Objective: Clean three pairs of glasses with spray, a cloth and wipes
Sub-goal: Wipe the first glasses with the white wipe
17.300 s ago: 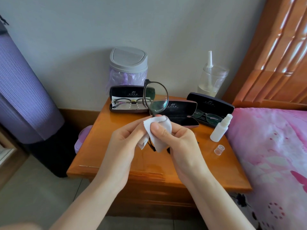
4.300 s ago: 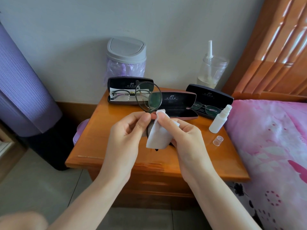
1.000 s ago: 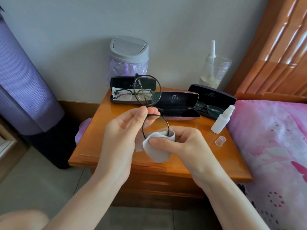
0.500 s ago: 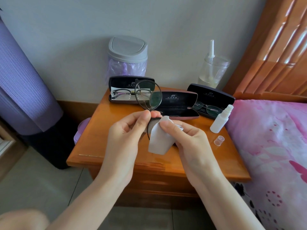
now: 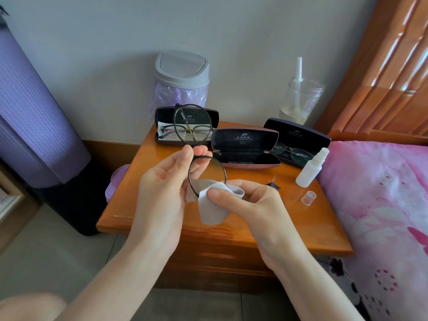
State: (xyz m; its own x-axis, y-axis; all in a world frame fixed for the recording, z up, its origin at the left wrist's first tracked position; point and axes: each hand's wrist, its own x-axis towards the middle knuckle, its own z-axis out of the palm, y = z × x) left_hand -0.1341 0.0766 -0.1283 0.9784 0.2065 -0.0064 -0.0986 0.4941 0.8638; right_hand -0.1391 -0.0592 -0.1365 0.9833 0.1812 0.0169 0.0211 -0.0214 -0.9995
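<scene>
Round black-framed glasses [image 5: 193, 125] are held upright over the wooden nightstand [image 5: 148, 193]. My left hand [image 5: 166, 186] pinches them at the bridge, between the two lenses. My right hand [image 5: 250, 205] pinches a white cloth [image 5: 212, 210] around the rim of the lower lens. An open black case [image 5: 162, 118] at the back left holds a second pair [image 5: 166, 132]. The middle open case [image 5: 245, 147] has no glasses in it. At the right, another open case [image 5: 298, 134] holds a third pair [image 5: 290, 152]. A white spray bottle [image 5: 311, 169] lies uncapped, its clear cap [image 5: 308, 198] beside it.
A small grey-lidded bin [image 5: 181, 76] with a purple liner and a clear jar [image 5: 300, 98] stand against the wall. A pink bedspread [image 5: 382, 205] borders the nightstand on the right, with a wooden headboard [image 5: 389, 66] behind. A purple rolled mat [image 5: 30, 112] stands at the left.
The glasses have been turned so both lens rings face me. My right hand with the cloth slid from the side of the lens down to its lower rim.
</scene>
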